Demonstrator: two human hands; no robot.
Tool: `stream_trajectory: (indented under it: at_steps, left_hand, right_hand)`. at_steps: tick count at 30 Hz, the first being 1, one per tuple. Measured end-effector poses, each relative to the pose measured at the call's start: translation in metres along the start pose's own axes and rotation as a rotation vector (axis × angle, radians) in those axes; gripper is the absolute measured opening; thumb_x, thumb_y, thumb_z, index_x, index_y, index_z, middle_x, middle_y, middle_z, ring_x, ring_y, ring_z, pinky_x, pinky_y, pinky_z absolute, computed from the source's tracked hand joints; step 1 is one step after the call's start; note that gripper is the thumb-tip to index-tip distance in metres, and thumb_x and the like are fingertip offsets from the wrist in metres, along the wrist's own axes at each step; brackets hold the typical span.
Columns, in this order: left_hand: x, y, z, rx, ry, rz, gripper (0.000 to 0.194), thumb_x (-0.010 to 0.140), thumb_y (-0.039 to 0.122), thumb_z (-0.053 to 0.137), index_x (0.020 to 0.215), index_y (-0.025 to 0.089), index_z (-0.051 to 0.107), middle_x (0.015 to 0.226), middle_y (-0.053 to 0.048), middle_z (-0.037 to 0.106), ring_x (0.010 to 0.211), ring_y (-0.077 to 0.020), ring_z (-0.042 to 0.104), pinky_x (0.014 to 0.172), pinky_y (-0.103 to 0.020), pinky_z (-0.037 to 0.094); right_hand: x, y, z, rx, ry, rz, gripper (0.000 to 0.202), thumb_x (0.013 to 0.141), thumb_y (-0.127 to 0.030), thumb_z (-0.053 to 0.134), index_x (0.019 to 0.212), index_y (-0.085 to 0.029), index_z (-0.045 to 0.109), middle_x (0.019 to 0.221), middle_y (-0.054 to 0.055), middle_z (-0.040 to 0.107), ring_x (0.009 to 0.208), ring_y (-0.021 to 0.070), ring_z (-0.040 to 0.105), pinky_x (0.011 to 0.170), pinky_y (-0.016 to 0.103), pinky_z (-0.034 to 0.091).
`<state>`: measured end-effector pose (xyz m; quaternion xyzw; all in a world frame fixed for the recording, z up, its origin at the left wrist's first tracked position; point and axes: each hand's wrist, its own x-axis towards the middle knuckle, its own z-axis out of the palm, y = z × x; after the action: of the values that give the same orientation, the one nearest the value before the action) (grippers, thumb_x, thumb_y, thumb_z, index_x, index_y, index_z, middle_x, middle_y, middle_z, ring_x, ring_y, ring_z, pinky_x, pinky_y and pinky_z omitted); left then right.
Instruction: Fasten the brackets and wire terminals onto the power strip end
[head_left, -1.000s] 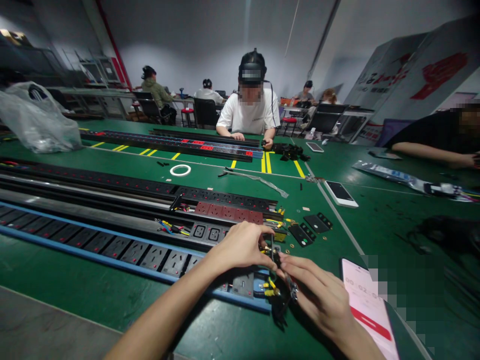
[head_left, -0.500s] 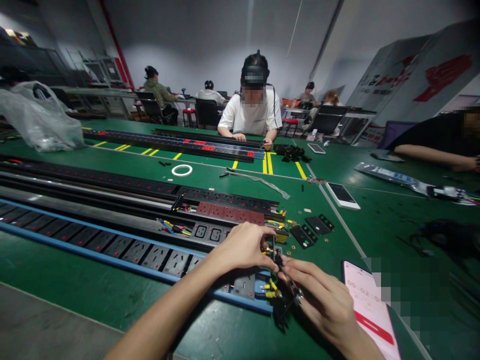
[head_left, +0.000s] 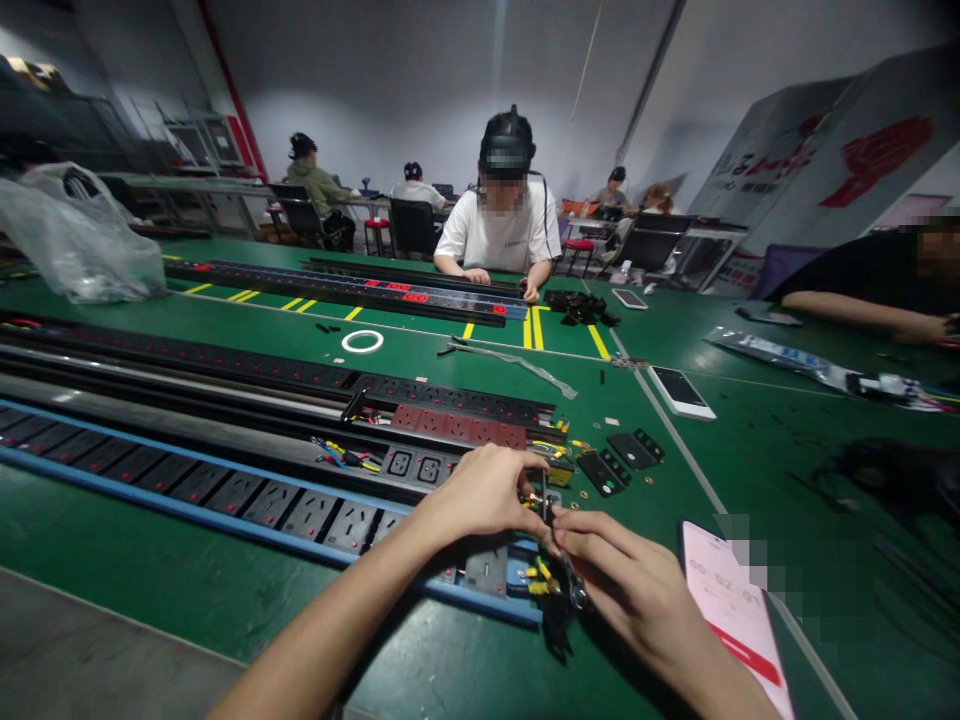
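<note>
My left hand (head_left: 491, 492) is closed at the right end of the blue-edged power strip (head_left: 300, 515), with thumb and fingers pinching a thin dark plate (head_left: 545, 488) seen edge-on. My right hand (head_left: 626, 565) meets it there, its fingers closed round a small shiny wrench (head_left: 576, 592). Where the wrench touches the plate is hidden by my fingers. Yellow-sleeved wire ends (head_left: 538, 574) stick out of the strip's open end, just below my left hand. A dark piece (head_left: 556, 630) hangs beside them.
Two black bracket plates (head_left: 604, 472) and small brass rings lie beyond my hands. A phone with a timer (head_left: 731, 610) lies to the right. More power strips (head_left: 450, 392) run parallel behind. A white tape ring (head_left: 362, 342) lies farther off, before a co-worker (head_left: 499, 225) across the table.
My right hand has shifted slightly left, and the wrench has turned a little, its shiny lower end now farther left. My left hand keeps its pinch on the plate.
</note>
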<state>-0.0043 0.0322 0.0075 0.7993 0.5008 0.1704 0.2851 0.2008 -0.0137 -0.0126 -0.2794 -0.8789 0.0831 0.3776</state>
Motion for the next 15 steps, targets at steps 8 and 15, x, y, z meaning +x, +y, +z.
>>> stream_trajectory:
  at_steps: [8,15]
  left_hand:
    - [0.0,0.0,0.0,-0.011,0.0,0.001,0.074,0.059,0.049,0.085,0.125,0.022,0.066,0.095,-0.007,0.077,0.087,-0.0268,0.073,0.073,-0.03,0.049]
    - [0.0,0.002,-0.001,0.019,-0.001,0.008,0.071,0.055,0.046,0.089,0.12,0.028,0.068,0.09,-0.004,0.077,0.081,-0.0262,0.072,0.069,-0.029,0.047]
  right_hand:
    - [-0.003,0.004,0.01,0.08,0.112,0.088,0.012,0.094,-0.02,0.055,0.097,-0.021,0.067,0.094,0.01,0.074,0.087,0.0187,0.074,0.073,0.024,0.061]
    - [0.019,0.023,0.025,0.287,0.231,0.631,0.022,0.09,-0.039,0.062,0.097,-0.018,0.064,0.087,0.007,0.075,0.068,0.0198,0.073,0.059,0.027,0.06]
